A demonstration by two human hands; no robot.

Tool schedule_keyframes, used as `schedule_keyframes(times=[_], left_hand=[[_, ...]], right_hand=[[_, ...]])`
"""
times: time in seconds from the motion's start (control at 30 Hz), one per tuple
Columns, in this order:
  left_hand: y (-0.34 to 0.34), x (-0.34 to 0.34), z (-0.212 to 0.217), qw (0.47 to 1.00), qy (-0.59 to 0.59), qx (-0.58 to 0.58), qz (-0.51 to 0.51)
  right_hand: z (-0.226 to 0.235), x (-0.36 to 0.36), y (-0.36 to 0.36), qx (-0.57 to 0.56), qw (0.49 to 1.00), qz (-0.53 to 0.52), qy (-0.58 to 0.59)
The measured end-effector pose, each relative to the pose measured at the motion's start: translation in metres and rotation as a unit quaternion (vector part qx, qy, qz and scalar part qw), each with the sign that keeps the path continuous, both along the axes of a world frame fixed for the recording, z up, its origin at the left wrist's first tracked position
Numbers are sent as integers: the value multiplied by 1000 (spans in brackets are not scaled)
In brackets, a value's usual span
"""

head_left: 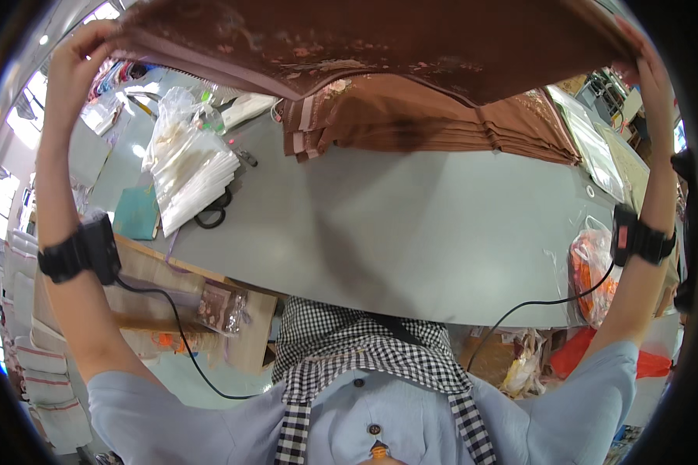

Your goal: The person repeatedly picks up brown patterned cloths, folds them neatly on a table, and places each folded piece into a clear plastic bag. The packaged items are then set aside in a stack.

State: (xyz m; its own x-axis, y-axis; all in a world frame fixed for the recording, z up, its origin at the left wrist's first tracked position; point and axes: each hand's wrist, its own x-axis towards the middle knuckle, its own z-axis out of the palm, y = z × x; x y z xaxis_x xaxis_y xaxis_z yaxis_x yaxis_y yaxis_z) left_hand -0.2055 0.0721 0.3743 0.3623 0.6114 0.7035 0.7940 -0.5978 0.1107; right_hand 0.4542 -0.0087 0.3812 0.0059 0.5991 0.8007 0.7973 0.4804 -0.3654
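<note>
Nearest me, below my checked apron bib [380,358], two black cables [537,302] run in loops from my wristbands [99,248]; the right one crosses the near edge of the grey surface [457,240], and could snag there or on the plastic bag [595,271] with orange contents if I swung that arm quickly. Farther in on the left, black-handled scissors [215,206] lie beside a sheaf of white plastic sleeves [190,170]; a low sweep of cloth might drag both out of place. At the far side lies a folded brown stack [419,124], its layers loosely aligned; I judge that the sagging lower edge of the brown cloth [411,46] I hold up could catch and shift it, though I cannot tell whether they touch. Both my arms are raised and spread wide. My left hand [84,50] pinches the cloth's left edge between thumb and fingers; my right hand [648,66] grips its right edge, fingers partly hidden.
</note>
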Motion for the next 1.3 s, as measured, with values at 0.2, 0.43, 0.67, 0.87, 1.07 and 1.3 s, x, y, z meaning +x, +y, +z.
schedule_keyframes(times=[0.2,0.43,0.67,0.87,1.07,1.3], left_hand=[[-95,30,-84,997,11,-61,-36],[-191,56,-185,964,-74,-256,4],[-214,46,-287,834,-189,-514,-66],[-103,73,-348,744,-516,-420,-65],[-56,84,-358,889,-197,-395,123],[-167,58,-368,926,-58,-373,15]], right_hand=[[-91,29,-79,-302,937,152,83],[-200,-20,-192,-412,910,-26,-29],[-294,-20,-219,-495,848,74,177],[-384,-11,-96,-294,887,-70,349],[-373,-33,-60,-302,943,-127,52],[-367,-42,-168,-340,910,-37,-237]])
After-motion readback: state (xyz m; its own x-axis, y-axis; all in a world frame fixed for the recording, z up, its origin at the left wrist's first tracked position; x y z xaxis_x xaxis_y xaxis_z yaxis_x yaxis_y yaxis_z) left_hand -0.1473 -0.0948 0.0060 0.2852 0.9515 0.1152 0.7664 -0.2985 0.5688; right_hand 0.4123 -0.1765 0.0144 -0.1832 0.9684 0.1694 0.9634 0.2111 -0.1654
